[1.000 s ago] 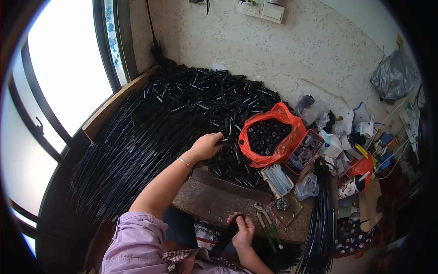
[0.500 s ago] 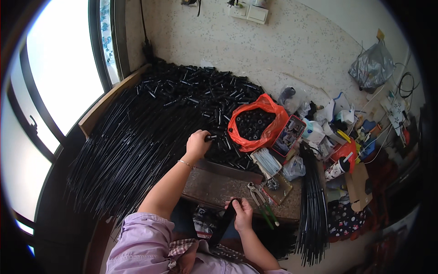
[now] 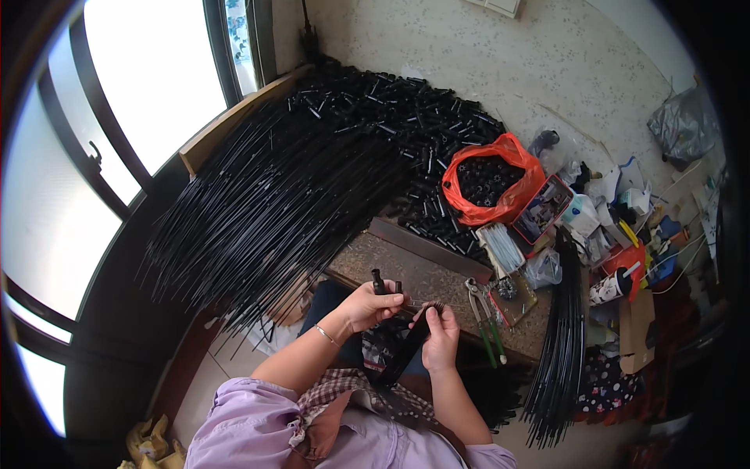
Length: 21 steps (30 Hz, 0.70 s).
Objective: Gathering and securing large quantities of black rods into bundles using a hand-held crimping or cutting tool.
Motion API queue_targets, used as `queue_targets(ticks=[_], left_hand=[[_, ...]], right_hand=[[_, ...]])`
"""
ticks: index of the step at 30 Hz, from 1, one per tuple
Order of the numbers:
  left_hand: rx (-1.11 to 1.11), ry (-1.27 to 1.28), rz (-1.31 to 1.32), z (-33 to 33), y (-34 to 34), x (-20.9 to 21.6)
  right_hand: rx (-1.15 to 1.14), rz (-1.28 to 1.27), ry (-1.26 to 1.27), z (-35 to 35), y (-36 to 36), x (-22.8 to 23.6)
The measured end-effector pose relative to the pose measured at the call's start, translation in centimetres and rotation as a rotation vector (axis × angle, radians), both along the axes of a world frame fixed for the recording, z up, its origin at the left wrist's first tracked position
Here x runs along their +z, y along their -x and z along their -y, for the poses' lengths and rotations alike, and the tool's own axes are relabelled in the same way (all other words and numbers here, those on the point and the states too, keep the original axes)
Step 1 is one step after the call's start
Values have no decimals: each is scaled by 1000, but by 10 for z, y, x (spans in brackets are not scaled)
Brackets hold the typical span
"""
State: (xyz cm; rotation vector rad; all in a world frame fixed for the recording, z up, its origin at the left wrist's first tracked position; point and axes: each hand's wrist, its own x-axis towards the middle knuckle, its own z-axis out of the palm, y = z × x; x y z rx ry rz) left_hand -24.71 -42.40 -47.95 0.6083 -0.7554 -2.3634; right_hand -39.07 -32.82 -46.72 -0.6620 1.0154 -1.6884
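My left hand point(image 3: 364, 308) is closed on short black tube pieces point(image 3: 378, 280), which stick up from between thumb and fingers over my lap. Right beside it, my right hand point(image 3: 442, 341) grips a flat black bundle point(image 3: 403, 358) that hangs down toward my lap. Thin wire-like ends point(image 3: 416, 302) show between the two hands, though whether they touch the tube pieces is too small to tell. A big heap of similar black tubes point(image 3: 391, 102) lies beyond, next to a wide spread of long thin black rods point(image 3: 273, 195).
A red plastic bag point(image 3: 512, 148) holds small black toothed parts. Near it are a phone point(image 3: 544, 208), a tray of pale sticks point(image 3: 502, 245) and green-handled pincers point(image 3: 486, 324). Another rod bundle point(image 3: 556, 352) hangs at the bench's right. A metal strip point(image 3: 430, 248) borders the heap.
My left hand has come back from the heap to beside my right hand, carrying black tube pieces. The right hand still holds the black bundle. The whole view has shifted.
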Motion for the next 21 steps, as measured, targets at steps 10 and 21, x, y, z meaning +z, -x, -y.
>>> queue_targets(ticks=[10, 21], left_hand=[[-61, -141, -218, -10, 5, 13], [-43, 6, -153, -4, 9, 13]], right_hand=[[-205, -141, 98, -4, -21, -2], [-133, -55, 79, 4, -18, -6]])
